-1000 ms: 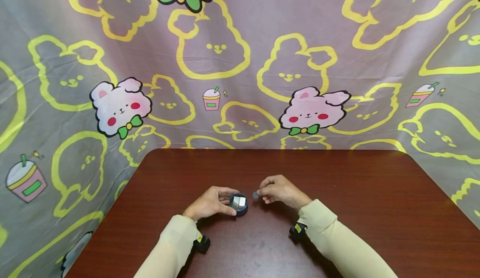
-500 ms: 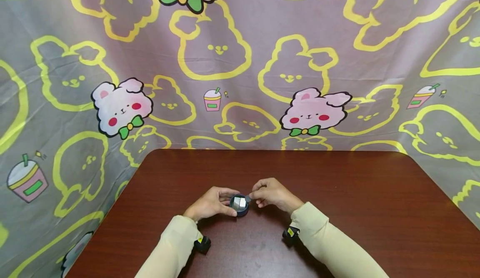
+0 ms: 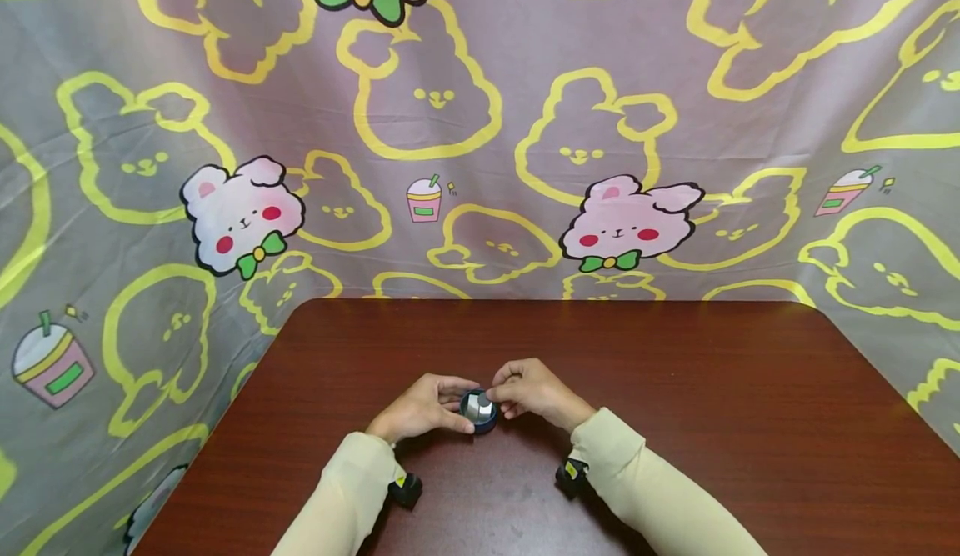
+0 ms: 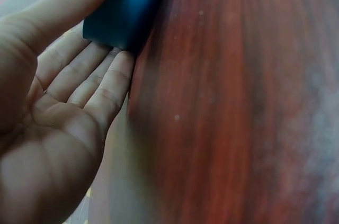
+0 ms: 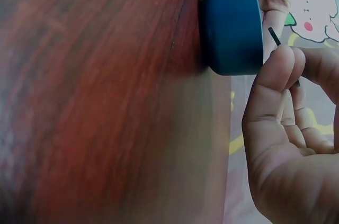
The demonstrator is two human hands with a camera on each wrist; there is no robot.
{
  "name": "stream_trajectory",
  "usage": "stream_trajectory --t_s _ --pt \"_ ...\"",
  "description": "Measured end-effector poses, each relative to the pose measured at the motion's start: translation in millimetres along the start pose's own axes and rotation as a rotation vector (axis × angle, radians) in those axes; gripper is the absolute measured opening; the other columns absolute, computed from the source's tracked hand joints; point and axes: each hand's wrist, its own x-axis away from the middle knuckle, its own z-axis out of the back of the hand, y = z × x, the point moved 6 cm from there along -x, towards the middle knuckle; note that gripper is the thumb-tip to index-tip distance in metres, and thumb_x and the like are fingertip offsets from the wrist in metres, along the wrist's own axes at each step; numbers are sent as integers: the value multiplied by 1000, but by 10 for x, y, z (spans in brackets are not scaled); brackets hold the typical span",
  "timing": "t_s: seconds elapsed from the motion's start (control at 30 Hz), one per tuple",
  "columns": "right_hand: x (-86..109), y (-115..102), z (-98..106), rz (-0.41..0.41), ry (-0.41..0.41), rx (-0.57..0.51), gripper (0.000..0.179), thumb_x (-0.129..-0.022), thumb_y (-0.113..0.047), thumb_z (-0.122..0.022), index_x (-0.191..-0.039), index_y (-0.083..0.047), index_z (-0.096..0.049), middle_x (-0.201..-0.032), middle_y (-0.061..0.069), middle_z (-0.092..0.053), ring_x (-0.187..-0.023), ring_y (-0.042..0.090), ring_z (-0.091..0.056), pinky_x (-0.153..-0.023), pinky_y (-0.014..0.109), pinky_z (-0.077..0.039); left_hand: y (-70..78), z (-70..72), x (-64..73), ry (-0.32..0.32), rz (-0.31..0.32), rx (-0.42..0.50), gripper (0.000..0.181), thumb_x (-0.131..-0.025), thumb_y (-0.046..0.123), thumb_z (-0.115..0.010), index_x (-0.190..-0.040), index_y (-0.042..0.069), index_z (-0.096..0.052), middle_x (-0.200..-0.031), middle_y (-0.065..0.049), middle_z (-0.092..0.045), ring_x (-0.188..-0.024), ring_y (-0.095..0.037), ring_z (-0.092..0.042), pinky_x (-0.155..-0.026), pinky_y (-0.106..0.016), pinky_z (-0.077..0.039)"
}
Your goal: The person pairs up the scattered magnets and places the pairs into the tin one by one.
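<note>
A small dark blue round container (image 3: 486, 428) stands upright on the table, its wall smooth in the right wrist view (image 5: 233, 32). Inside it lie shiny silvery pieces (image 3: 473, 410), partly covered from above. My left hand (image 3: 422, 406) holds the container from the left, thumb at the near side and fingers at the far side; the left wrist view shows the container (image 4: 127, 9) between them. My right hand (image 3: 542, 393) pinches a thin grey disc (image 3: 483, 400) between thumb and forefinger. Seen edge-on in the right wrist view, the disc (image 5: 273, 35) is tilted just above the container's rim.
The dark red-brown wooden table (image 3: 675, 414) reaches back to a grey-pink curtain (image 3: 510, 122) printed with yellow outlines and bunny faces. Black wrist cameras, one at the left wrist (image 3: 406, 490) and one at the right (image 3: 572, 477), hang below the cream sleeves.
My right hand has moved left with the disc, from beside the container to over its opening. The left hand and the container have stayed in place.
</note>
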Motion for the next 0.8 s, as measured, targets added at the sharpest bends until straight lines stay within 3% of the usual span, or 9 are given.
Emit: stream_trajectory --t_s 0.43,0.8 --pt "6 -29 -81 61 1 42 13 -84 0 -75 -91 5 -65 -68 4 -64 -53 10 -57 -51 24 -53 10 -34 -4 -14 -19 13 60 -77 -2 -84 -132 -6 -60 -130 -18 -62 -122 -31 -58 -101 -35 -49" --pt "42 -48 -46 53 0 33 14 -87 -1 -74 -96 8 -68 -75 8 -68 -56 11 -61 -57 29 -58 27 -33 -16 -12 -14 0 61 -76 -2 -85 -131 -6 -60 -130 -18 -62 -122 -31 -59 -100 -35 -51"
